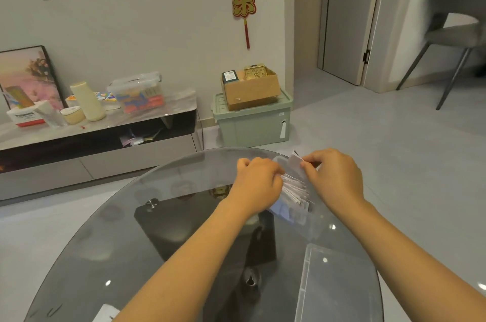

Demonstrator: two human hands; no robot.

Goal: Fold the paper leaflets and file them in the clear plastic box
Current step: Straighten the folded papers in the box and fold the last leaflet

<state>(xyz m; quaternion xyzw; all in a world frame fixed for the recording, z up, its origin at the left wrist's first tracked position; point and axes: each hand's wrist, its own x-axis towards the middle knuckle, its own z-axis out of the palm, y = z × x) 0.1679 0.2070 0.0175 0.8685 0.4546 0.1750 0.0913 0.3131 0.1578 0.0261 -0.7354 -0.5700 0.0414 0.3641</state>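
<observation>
A row of folded white paper leaflets [295,191] stands on edge in a clear plastic box [286,209] at the far side of the round glass table [118,229]. My left hand [256,184] rests curled against the left side of the leaflets; whether its fingers grip them is hidden. My right hand [334,177] pinches one folded leaflet [295,162] at the far end of the row. A clear plastic lid [339,287] lies flat on the glass near the front right.
A white paper [106,313] lies at the table's near edge. Beyond the table stand a low cabinet [100,132] with clutter, a green storage bin [252,121] carrying a cardboard box, and a grey chair [455,29] at the far right.
</observation>
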